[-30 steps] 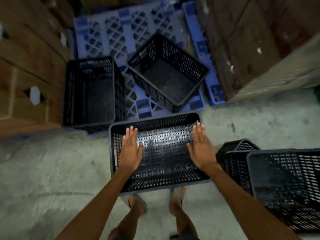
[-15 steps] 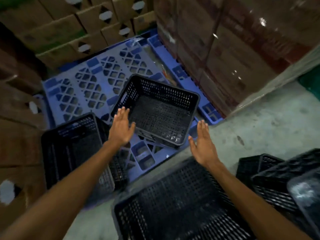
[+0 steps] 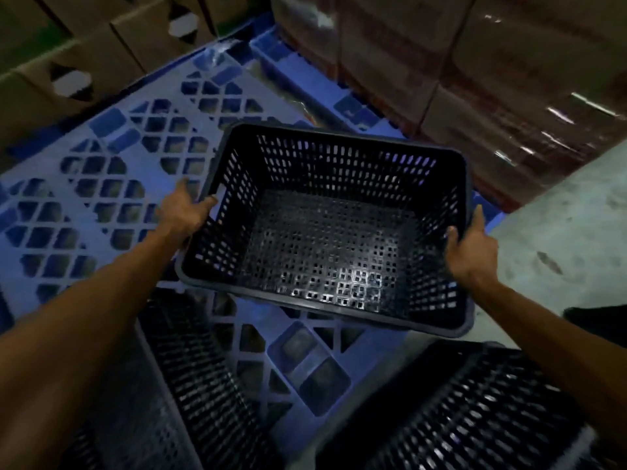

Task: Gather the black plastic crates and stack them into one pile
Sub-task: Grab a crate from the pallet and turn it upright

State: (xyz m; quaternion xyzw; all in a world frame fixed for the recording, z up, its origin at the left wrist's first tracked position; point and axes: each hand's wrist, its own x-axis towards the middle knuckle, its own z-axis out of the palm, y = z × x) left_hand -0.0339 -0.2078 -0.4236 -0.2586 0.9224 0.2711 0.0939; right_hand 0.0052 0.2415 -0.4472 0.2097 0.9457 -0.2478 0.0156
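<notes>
An empty black perforated crate sits in the middle of the view over the blue plastic pallet. My left hand grips its left rim and my right hand grips its right rim. A second black crate lies at the lower left, partly under my left forearm. A third black crate fills the lower right corner, its rim blurred.
Cardboard boxes are stacked at the upper left. Shrink-wrapped brown cartons rise at the upper right. Bare concrete floor lies to the right of the pallet. A dark object shows at the right edge.
Both hands left the near crate, reached forward with open fingers and have closed on the rims of the crate on the pallet. The view has moved closer to it.
</notes>
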